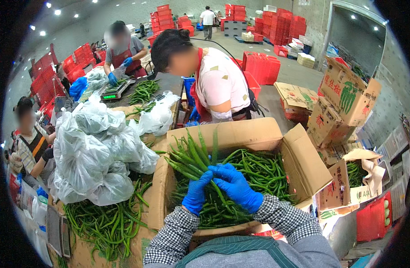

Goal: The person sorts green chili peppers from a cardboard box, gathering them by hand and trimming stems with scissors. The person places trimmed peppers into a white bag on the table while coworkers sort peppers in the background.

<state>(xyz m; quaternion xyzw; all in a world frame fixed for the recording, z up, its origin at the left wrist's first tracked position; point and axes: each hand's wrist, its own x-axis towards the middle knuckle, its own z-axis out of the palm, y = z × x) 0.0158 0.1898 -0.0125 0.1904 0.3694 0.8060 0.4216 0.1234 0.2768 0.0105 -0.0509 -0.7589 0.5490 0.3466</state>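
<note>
Both my hands wear blue gloves and meet above an open cardboard box filled with long green chili peppers. My left hand is closed around a bunch of green chili peppers, whose ends fan out up and to the left. My right hand touches the same bunch from the right, its fingers bent at the stems; whether it grips any pepper firmly is partly hidden. Left of the box, a heap of filled clear plastic bags rests on the table, with loose green chili peppers below it.
A co-worker leans in just beyond the box. Another co-worker in blue gloves works beside a digital scale. One more person stands at the left. Cardboard boxes are stacked at the right, near a red crate.
</note>
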